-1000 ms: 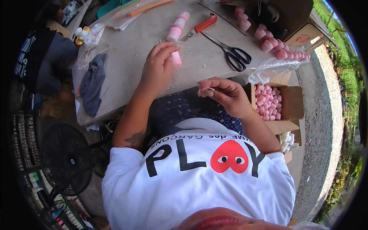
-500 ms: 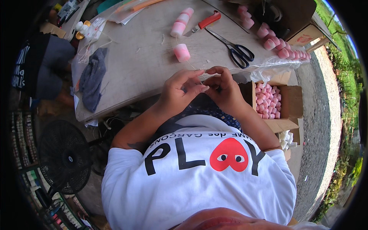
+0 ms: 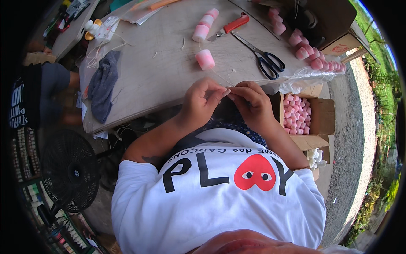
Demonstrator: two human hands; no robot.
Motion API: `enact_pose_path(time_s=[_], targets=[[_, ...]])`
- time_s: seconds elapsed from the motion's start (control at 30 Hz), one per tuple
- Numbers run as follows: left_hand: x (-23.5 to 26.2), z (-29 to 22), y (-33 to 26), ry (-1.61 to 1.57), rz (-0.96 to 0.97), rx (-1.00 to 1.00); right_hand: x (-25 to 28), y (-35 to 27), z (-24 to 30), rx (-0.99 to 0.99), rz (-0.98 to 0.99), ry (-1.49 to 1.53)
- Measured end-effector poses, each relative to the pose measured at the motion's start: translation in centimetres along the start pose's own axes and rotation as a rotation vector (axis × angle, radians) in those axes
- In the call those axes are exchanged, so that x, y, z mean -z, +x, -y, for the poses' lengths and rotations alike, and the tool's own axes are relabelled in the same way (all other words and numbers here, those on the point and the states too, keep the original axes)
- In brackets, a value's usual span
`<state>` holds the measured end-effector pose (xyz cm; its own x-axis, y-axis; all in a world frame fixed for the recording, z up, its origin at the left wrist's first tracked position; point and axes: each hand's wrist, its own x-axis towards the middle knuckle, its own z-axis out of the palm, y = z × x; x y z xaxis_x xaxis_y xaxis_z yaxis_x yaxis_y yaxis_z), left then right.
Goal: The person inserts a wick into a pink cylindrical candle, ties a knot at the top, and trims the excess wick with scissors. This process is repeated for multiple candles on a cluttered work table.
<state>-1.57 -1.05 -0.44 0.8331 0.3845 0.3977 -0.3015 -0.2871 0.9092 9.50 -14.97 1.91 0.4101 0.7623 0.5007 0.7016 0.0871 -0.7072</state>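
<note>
My left hand (image 3: 204, 100) and my right hand (image 3: 253, 103) meet at the table's near edge, fingertips pinched together on a thin pale string (image 3: 221, 78). The string runs up from my fingers to a pink-and-white cylindrical piece (image 3: 205, 59) lying on the table. Beyond that piece the string goes on to a short row of similar pink cylinders (image 3: 206, 26), set end to end. What the string's end looks like between my fingertips is too small to make out.
Black-handled scissors (image 3: 271, 64) and a red-handled knife (image 3: 235, 23) lie on the table (image 3: 148, 80). A grey cloth (image 3: 105, 86) rests at its left. More pink pieces (image 3: 305, 51) line the right edge; a cardboard box (image 3: 320, 114) of them stands below. A black fan (image 3: 69, 171) is lower left.
My fingertips have drawn closer together on the string, and both hands have come slightly lower in the picture. The table things appear shifted a little as the view moved.
</note>
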Motion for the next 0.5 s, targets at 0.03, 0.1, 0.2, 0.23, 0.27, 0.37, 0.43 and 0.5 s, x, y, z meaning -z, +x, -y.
enact_pose_path(time_s=[0.03, 0.1, 0.2, 0.23, 0.27, 0.37, 0.43, 0.5], targets=[[0.1, 0.4, -0.1, -0.009, 0.005, -0.001, -0.1, 0.0, -0.2, 0.014, -0.008, -0.005], [0.3, 0.9, 0.1, -0.126, 0.012, 0.034, -0.1, 0.1, -0.5, 0.044, -0.029, -0.028], [0.9, 1.4, 1.2, -0.346, 0.129, 0.152, -0.1, 0.2, -0.5, 0.059, -0.076, -0.051], [0.6, 1.3, 1.4, -0.451, 0.196, 0.198, -0.1, 0.2, -0.5, 0.044, -0.098, -0.038], [0.2, 1.0, 1.6, -0.556, 0.263, 0.245, 0.0, 0.2, -0.4, 0.028, -0.120, -0.026], [-0.2, 1.5, 2.0, -0.432, 0.401, 0.181, 0.6, 0.2, -0.9, -0.004, -0.163, -0.044], [-0.4, 1.0, 2.3, -0.100, 0.392, 0.027, 0.9, 0.0, -1.4, -0.031, -0.173, -0.058], [-0.8, 0.9, 2.4, 0.135, 0.209, -0.091, 1.1, 0.0, -1.6, -0.056, -0.164, -0.067]])
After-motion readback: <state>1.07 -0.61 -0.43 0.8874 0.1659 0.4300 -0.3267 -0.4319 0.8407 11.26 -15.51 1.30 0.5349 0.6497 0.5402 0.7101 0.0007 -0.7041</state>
